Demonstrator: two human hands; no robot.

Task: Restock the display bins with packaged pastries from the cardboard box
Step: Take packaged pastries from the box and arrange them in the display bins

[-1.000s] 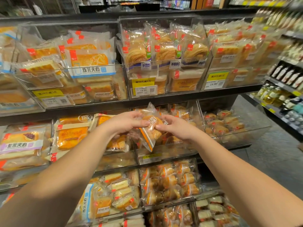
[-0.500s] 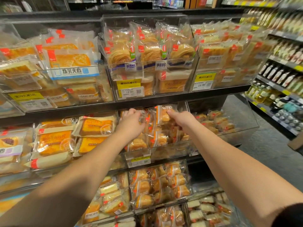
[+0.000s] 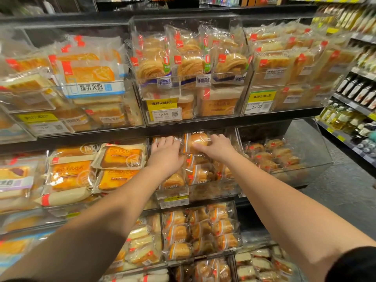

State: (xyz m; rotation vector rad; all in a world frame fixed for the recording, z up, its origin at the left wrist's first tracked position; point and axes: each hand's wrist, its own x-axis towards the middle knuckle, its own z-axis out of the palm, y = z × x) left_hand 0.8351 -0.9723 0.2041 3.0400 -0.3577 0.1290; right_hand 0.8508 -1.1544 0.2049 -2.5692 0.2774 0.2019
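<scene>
Deep inside the middle bin (image 3: 175, 192), both hands, left (image 3: 165, 157) and right (image 3: 216, 148), seemingly pinch one pastry packet (image 3: 196, 140); light, crinkly, squashable, best held by its edges.

hands (image 3: 165, 157): 2 | yellow price tags (image 3: 162, 102): 5 | pastry packs: too many

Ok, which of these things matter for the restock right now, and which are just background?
In the job: left hand, right hand, upright pastry pack, middle-shelf bin.
Background: oil bottles, yellow price tag, top-shelf bread packs.
</scene>
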